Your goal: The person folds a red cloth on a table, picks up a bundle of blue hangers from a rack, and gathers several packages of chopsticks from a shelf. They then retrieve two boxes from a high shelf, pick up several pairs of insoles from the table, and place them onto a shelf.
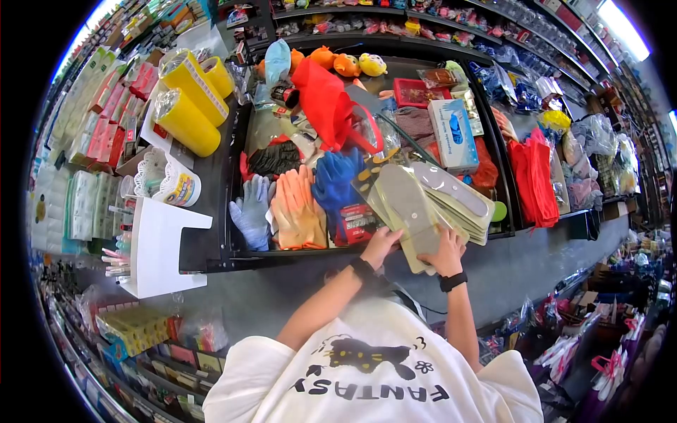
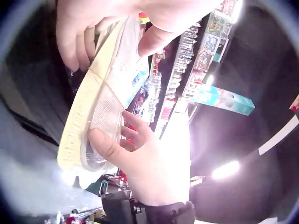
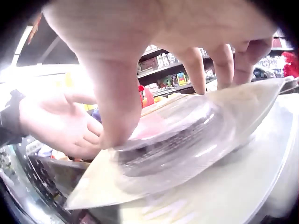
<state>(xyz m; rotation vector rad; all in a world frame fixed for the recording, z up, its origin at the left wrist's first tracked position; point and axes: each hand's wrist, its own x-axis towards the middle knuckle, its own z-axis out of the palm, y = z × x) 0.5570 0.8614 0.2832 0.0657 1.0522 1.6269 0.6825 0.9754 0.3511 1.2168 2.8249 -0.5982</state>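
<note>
In the head view, my right hand (image 1: 446,252) grips the lower end of a clear-fronted insole pack (image 1: 400,192). Its thumb lies on the front, as the right wrist view also shows over the pack's clear bulge (image 3: 187,144). My left hand (image 1: 381,247) is at the pack's left edge, its fingers (image 3: 91,133) loosely extended beside it. From the left wrist, the cream edge of the pack (image 2: 77,135) passes between that hand's thumb and fingers. A stack of similar packs (image 1: 462,197) lies just to the right, on the goods in the bin.
Work gloves, blue (image 1: 335,180), orange (image 1: 297,208) and grey (image 1: 252,211), lie left of the packs. A red bag (image 1: 321,99) and a blue-white box (image 1: 453,134) are farther back. Yellow rolls (image 1: 187,120) stand at left. The bin's front edge (image 1: 282,261) runs before me.
</note>
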